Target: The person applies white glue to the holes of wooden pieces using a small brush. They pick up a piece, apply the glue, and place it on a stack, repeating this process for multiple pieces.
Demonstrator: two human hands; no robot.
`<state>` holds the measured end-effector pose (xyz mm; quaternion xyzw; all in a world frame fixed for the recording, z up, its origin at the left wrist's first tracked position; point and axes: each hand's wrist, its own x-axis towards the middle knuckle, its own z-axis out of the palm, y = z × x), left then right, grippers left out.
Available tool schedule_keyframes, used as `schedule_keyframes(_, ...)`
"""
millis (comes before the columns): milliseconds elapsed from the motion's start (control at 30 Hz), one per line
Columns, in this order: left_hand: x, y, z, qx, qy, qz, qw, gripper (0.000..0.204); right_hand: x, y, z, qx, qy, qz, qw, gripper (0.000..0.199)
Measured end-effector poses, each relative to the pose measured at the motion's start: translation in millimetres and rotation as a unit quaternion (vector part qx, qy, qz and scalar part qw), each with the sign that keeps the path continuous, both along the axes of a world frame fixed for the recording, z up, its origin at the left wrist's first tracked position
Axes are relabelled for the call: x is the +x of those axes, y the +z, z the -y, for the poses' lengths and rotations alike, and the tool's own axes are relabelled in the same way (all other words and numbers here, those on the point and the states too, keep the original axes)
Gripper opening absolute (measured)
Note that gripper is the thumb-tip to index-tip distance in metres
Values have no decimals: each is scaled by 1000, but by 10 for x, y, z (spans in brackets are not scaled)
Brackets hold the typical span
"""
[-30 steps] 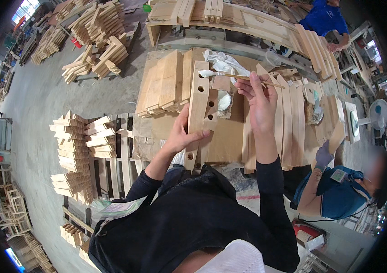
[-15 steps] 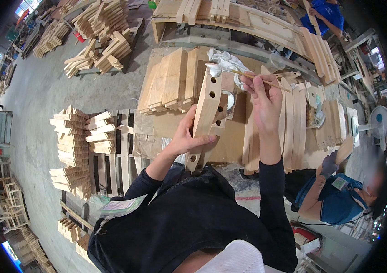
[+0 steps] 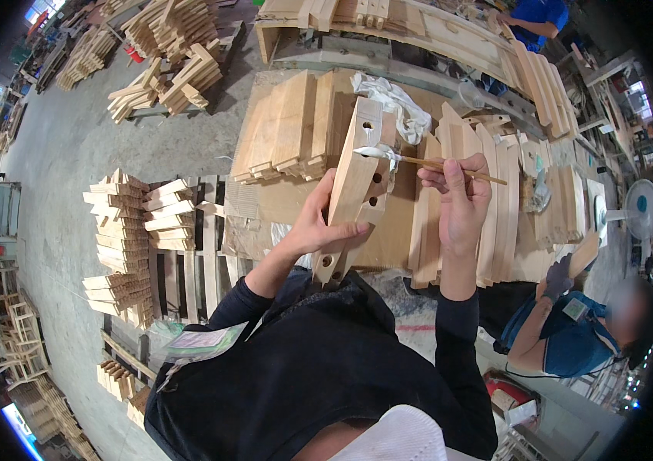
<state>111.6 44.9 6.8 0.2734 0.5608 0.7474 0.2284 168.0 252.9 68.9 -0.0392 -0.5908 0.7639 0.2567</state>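
My left hand grips a light wooden piece with drilled holes, its thumb across the near face. The piece slants up and away from me, with round dark holes along its right-hand face. Between the fingertips of my right hand is a thin brush-like wooden stick, pointing left. White paste covers its far end and lies on the wood between the upper holes. Whether the end has bristles is hidden by the paste. A crumpled white cloth lies just beyond the piece.
Stacked wooden boards lie on cardboard to the left, and more boards to the right. A wooden bench crosses the far side. At right, a co-worker holds a board near a fan. Pallets with wood stand left.
My right hand has moved nearer and slightly right, bringing the stick's pasted end from the top of the wooden piece down between its upper holes. My left hand keeps its grip.
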Motion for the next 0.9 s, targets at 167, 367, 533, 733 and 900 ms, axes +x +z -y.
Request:
schedule_keyframes(167,16,1,-23,2,-6,20,1000,75,5,-13,2,-18,1,6,1000,13)
schedule_keyframes(367,47,-6,-34,-5,-1,0,1000,76,-126,29,34,-56,-32,18,998,15)
schedule_keyframes(533,73,4,-32,-10,2,-8,1000,76,-301,33,-31,-56,-59,2,997,16)
schedule_keyframes(733,86,10,-33,-1,6,-9,1000,74,-442,95,-71,-72,-52,12,996,13)
schedule_keyframes(900,74,31,-34,-1,2,-11,1000,74,-480,176,-178,-63,-38,14,997,13)
